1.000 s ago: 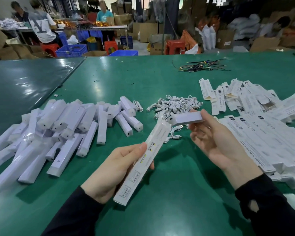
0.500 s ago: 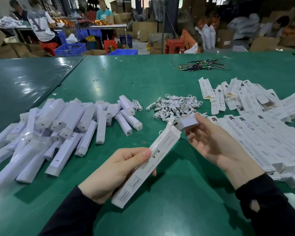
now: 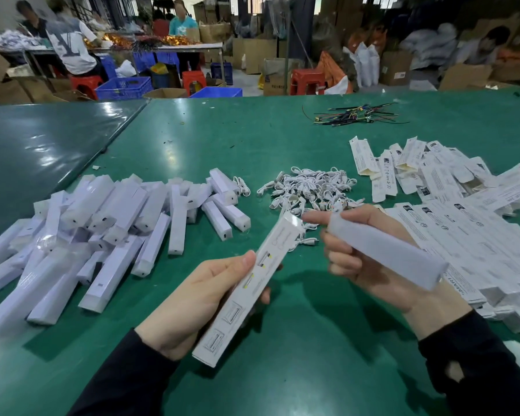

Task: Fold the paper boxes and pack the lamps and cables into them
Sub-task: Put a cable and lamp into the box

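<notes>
My left hand (image 3: 192,301) grips a folded white paper box (image 3: 246,288), held slanted with its far end pointing up and right. My right hand (image 3: 370,253) holds a white bar lamp (image 3: 385,249), blurred, its near end toward the box's far end, a small gap between them. My right forefinger points left at the box's top. A heap of white lamps (image 3: 102,223) lies on the left of the green table (image 3: 297,340). Coiled white cables (image 3: 306,187) are piled in the middle. Flat unfolded boxes (image 3: 463,214) spread on the right.
A bundle of dark coloured wires (image 3: 354,114) lies at the back of the table. A second darker table (image 3: 36,145) adjoins on the left. Beyond the tables, people sit at a bench among blue crates (image 3: 123,87), red stools and cardboard cartons.
My right hand has turned the lamp from lying crosswise to pointing its end at the box's top, and both hands have come slightly nearer to me.
</notes>
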Motion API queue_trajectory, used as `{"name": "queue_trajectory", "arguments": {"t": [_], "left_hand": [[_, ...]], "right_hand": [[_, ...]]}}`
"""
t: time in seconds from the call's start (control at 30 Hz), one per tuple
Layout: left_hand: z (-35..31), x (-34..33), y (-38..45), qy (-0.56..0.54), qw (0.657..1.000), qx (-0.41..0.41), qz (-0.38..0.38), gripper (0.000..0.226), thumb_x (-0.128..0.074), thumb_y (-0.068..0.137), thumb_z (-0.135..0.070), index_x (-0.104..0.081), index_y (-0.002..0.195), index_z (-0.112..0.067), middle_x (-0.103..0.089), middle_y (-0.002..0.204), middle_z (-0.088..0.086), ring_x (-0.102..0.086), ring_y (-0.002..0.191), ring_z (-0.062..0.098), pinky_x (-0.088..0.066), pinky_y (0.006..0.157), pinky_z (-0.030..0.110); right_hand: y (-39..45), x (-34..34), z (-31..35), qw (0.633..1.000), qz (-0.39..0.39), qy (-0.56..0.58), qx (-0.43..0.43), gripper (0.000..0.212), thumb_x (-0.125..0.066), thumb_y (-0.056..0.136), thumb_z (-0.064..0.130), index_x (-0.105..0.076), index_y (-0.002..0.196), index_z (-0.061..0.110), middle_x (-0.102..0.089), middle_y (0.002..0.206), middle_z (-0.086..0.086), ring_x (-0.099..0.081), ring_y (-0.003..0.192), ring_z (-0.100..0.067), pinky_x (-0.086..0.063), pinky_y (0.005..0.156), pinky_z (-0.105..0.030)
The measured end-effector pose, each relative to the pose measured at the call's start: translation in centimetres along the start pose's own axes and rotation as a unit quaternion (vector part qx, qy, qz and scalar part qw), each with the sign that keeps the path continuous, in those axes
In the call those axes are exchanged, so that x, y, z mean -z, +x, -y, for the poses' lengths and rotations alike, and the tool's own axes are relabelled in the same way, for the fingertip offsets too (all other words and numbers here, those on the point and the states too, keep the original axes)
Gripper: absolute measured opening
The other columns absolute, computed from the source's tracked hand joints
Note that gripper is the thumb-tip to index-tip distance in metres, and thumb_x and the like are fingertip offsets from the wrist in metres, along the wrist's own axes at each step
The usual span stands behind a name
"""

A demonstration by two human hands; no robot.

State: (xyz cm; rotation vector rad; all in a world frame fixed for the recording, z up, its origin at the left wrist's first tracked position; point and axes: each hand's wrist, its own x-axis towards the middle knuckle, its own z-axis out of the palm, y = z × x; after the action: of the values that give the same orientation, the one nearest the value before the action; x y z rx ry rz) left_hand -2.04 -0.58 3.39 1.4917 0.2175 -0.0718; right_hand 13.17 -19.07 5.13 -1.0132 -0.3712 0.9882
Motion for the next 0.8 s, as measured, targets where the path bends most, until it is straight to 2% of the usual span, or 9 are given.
{"name": "queue_trajectory", "arguments": {"t": [0.1, 0.2, 0.33, 0.43, 0.5, 0.57, 0.7, 0.8], "left_hand": [[-0.3, -0.1, 0.0, -0.027, 1.000, 0.008, -0.014, 0.056, -0.053, 0.079, -0.052, -0.073, 0.109, -0.009, -0.064, 0.073, 0.007, -0.045, 0.053, 0.015, -0.040, 0.047, 0.022], [-0.2, 0.0, 0.0, -0.028, 0.999, 0.014, -0.027, 0.063, -0.054, 0.077, -0.055, -0.070, 0.110, -0.003, -0.064, 0.074, 0.008, -0.044, 0.056, 0.017, -0.040, 0.048, 0.023], [-0.2, -0.2, 0.0, -0.042, 0.999, 0.012, -0.032, 0.052, -0.052, 0.081, -0.052, -0.074, 0.105, -0.012, -0.064, 0.074, 0.008, -0.048, 0.057, 0.016, -0.042, 0.049, 0.024], [-0.2, -0.1, 0.0, -0.054, 0.998, 0.008, -0.035, 0.050, -0.051, 0.083, -0.050, -0.075, 0.104, -0.012, -0.063, 0.074, 0.009, -0.049, 0.057, 0.016, -0.043, 0.049, 0.025], [-0.3, -0.1, -0.1, -0.060, 0.998, 0.008, -0.032, 0.049, -0.051, 0.083, -0.050, -0.075, 0.104, -0.012, -0.063, 0.075, 0.009, -0.049, 0.057, 0.016, -0.044, 0.048, 0.025], [-0.4, -0.2, -0.1, -0.064, 0.998, 0.008, -0.023, 0.050, -0.051, 0.082, -0.051, -0.075, 0.105, -0.013, -0.062, 0.074, 0.008, -0.049, 0.056, 0.015, -0.045, 0.048, 0.024], [-0.5, -0.1, -0.2, -0.080, 0.996, 0.010, 0.032, 0.048, -0.057, 0.089, -0.052, -0.073, 0.109, -0.012, -0.062, 0.075, 0.008, -0.049, 0.055, 0.015, -0.045, 0.048, 0.024], [-0.5, -0.3, -0.3, -0.078, 0.996, 0.008, 0.052, 0.051, -0.054, 0.087, -0.053, -0.072, 0.110, -0.011, -0.062, 0.076, 0.009, -0.049, 0.054, 0.015, -0.045, 0.047, 0.025]], "right_hand": [[0.0, -0.3, -0.2, 0.998, 0.038, -0.056, -0.006, 0.047, -0.065, 0.069, 0.028, -0.073, 0.112, 0.011, -0.043, 0.055, 0.000, -0.036, 0.040, -0.010, -0.035, 0.043, -0.022], [0.1, -0.4, -0.2, 0.998, 0.045, -0.038, 0.012, 0.049, -0.061, 0.070, 0.028, -0.072, 0.114, 0.009, -0.042, 0.056, -0.001, -0.036, 0.041, -0.011, -0.036, 0.043, -0.023], [-0.1, -0.7, -0.3, 0.997, 0.064, -0.030, 0.028, 0.052, -0.068, 0.068, 0.031, -0.071, 0.115, 0.010, -0.042, 0.056, -0.001, -0.036, 0.041, -0.011, -0.035, 0.044, -0.022], [-0.1, -1.2, -0.3, 0.996, 0.067, -0.058, 0.018, 0.045, -0.060, 0.071, 0.026, -0.074, 0.112, 0.015, -0.041, 0.054, -0.002, -0.035, 0.040, -0.011, -0.028, 0.044, -0.024], [-0.1, -1.6, -0.1, 0.993, 0.073, -0.096, -0.003, 0.045, -0.058, 0.064, 0.023, -0.077, 0.105, 0.022, -0.040, 0.051, -0.003, -0.037, 0.037, -0.011, -0.027, 0.042, -0.024], [-0.2, -1.6, 0.2, 0.991, 0.071, -0.115, -0.004, 0.043, -0.055, 0.068, 0.021, -0.077, 0.104, 0.023, -0.040, 0.051, -0.003, -0.037, 0.036, -0.011, -0.027, 0.041, -0.024], [-0.6, -0.9, 0.5, 0.996, 0.036, -0.075, 0.037, 0.043, -0.047, 0.075, 0.024, -0.076, 0.104, 0.013, -0.041, 0.053, -0.002, -0.034, 0.038, -0.010, -0.027, 0.040, -0.020], [-0.5, -1.1, 0.3, 0.994, 0.035, -0.108, 0.011, 0.041, -0.046, 0.073, 0.021, -0.076, 0.100, 0.013, -0.044, 0.054, -0.003, -0.037, 0.037, -0.010, -0.028, 0.040, -0.020]]}}
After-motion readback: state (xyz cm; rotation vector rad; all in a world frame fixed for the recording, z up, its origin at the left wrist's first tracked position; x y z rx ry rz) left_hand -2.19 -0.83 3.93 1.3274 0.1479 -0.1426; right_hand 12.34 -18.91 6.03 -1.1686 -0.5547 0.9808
